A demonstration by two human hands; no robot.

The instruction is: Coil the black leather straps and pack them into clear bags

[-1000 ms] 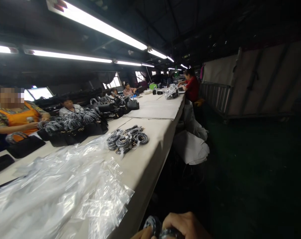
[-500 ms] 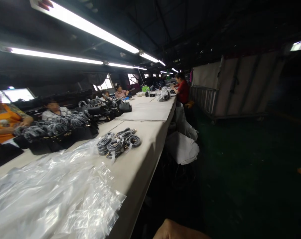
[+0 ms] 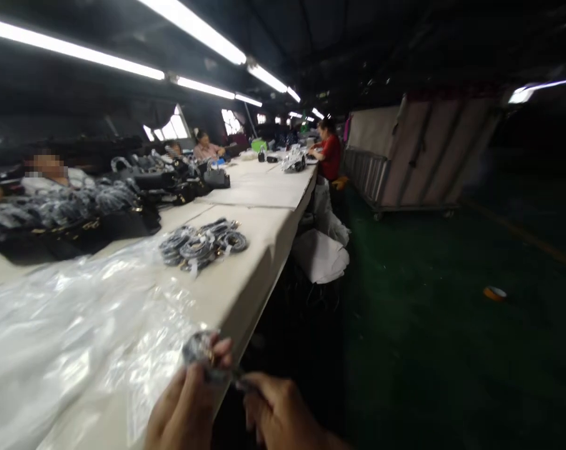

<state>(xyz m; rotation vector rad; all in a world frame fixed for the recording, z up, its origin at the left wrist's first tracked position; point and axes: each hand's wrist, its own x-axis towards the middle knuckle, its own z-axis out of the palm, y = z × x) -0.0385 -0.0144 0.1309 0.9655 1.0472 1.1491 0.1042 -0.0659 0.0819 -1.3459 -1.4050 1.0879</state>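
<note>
At the table's near edge, my left hand (image 3: 184, 397) is closed around a dark coiled bag strap (image 3: 197, 351) with gold-coloured metal on it. My right hand (image 3: 280, 406) is closed beside it, pinching a dark end that appears to belong to the same strap; blur hides the exact grip. Clear plastic bags (image 3: 95, 337) spread over the table on the left. Farther along lies a pile of coiled straps (image 3: 201, 244) in plastic wrap, with small white tags.
Black handbags (image 3: 90, 228) with wrapped handles line the far side of the long table (image 3: 259, 219). Several people sit beyond them; a person in red (image 3: 330, 156) works at the right edge. White sheets (image 3: 320, 256) hang below. A large cart (image 3: 418, 156) and a tape roll (image 3: 495, 293) are on the floor.
Both my hands have come into view holding a coiled strap; before, only part of one hand showed at the bottom edge. The view has swung to the right and down.
</note>
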